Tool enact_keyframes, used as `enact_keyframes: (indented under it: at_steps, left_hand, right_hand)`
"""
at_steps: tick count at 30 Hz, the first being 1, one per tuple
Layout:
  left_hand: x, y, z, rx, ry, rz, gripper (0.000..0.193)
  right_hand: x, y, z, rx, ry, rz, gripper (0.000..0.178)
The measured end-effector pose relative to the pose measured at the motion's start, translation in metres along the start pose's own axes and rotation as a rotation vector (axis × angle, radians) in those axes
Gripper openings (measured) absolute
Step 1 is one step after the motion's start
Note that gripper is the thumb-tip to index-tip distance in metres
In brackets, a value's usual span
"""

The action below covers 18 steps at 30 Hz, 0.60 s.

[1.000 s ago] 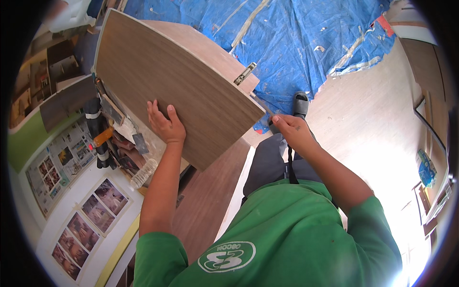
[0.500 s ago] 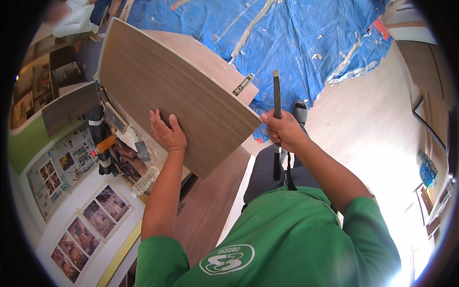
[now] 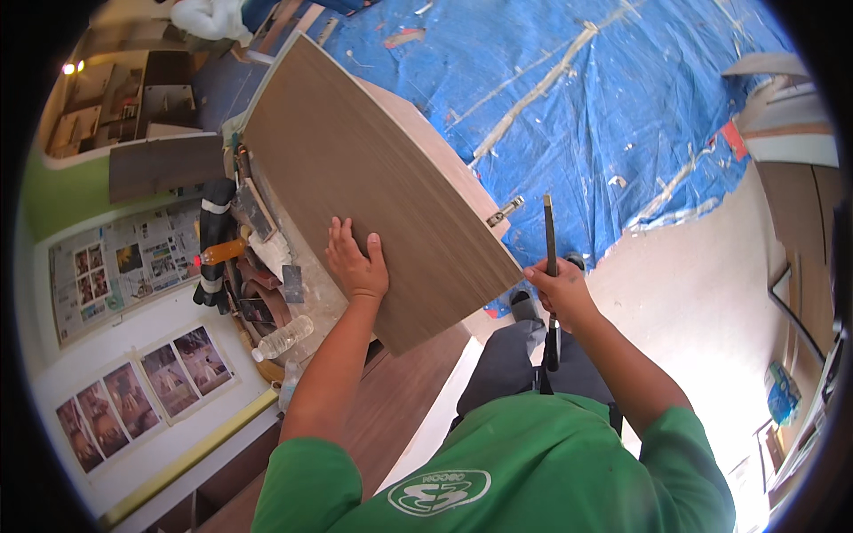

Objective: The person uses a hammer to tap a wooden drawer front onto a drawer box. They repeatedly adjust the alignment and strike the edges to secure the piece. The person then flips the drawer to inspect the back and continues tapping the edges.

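A wood-grain cabinet door panel [image 3: 400,222] stands tilted against a paler board [image 3: 418,124] behind it. On its brown face lies my left hand [image 3: 360,262], fingers spread and palm down. My right hand [image 3: 562,289] is closed around the blade of a long flat file [image 3: 550,222], just above its black handle. The file points up and away from me, beside the panel's right corner. The right thumb side is close to that corner; whether it touches I cannot tell. A metal hinge [image 3: 506,210] sticks out at the panel's far edge.
Blue tarp [image 3: 551,115] with debris covers the floor ahead. To the left are a clear plastic bottle [image 3: 284,338], an orange bottle [image 3: 222,251], a black roll [image 3: 216,222] and tools. A brown board [image 3: 400,400] lies below the panel. Dark panels [image 3: 804,231] line the right.
The view has shifted, so the scene sits further right and lower. My left hand stays flat on the panel, and my right hand still grips the file near the corner.
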State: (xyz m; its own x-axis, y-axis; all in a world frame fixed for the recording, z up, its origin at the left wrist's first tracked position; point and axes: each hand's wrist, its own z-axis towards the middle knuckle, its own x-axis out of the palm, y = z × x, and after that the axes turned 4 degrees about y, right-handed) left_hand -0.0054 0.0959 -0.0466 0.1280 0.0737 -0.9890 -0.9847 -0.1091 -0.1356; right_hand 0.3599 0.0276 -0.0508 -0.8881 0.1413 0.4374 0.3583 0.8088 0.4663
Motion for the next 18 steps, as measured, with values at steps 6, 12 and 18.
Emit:
enact_keyframes:
  at_steps: [6,12,18]
  left_hand:
    - [-0.003,-0.002,-0.001,-0.045,0.020,-0.015,0.062]
    - [-0.005,-0.003,-0.002,-0.061,0.031,-0.011,0.063]
    - [-0.006,-0.004,-0.001,-0.096,0.059,0.007,0.064]
  right_hand:
    - [0.000,-0.001,0.004,-0.010,0.013,0.017,0.017]
    - [0.005,-0.005,0.008,-0.007,0.084,0.165,0.020]
    - [-0.003,-0.009,0.005,0.000,0.145,0.196,0.015]
